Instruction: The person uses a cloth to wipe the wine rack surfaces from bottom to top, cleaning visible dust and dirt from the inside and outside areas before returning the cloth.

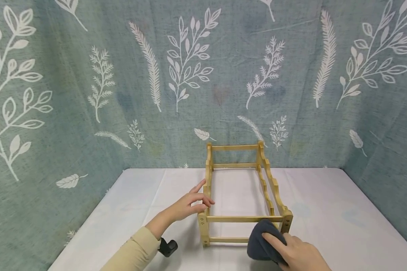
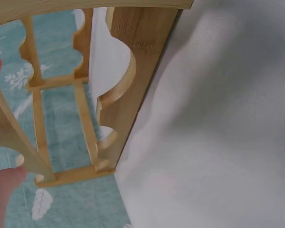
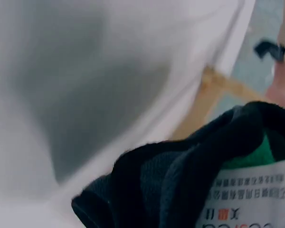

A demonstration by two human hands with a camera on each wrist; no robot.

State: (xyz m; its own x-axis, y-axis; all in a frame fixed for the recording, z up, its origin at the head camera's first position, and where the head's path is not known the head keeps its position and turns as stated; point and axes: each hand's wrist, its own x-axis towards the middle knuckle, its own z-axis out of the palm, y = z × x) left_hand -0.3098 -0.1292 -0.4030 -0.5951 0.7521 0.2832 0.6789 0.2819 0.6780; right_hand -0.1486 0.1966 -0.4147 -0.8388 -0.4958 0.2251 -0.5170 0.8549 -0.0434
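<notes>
A light wooden rack [image 1: 235, 218] with scalloped side rails stands on the white table. My left hand [image 1: 186, 205] holds its left upper rail near the front, a finger over the rail and the thumb on the outer side; the left wrist view shows the scalloped rail [image 2: 126, 78] close up. In my right hand [image 1: 300, 252] is a bunched dark navy cloth [image 1: 262, 242], at the right part of the front bars. The right wrist view shows the cloth [image 3: 171, 175] with a green and white printed label [image 3: 251, 199] among its folds. Some right fingers are hidden.
The white tabletop [image 1: 329, 218] spreads around the rack. A teal curtain with white leaf prints [image 1: 220, 75] hangs behind and along both sides. A black wrist camera [image 1: 167, 247] sits on the left wrist.
</notes>
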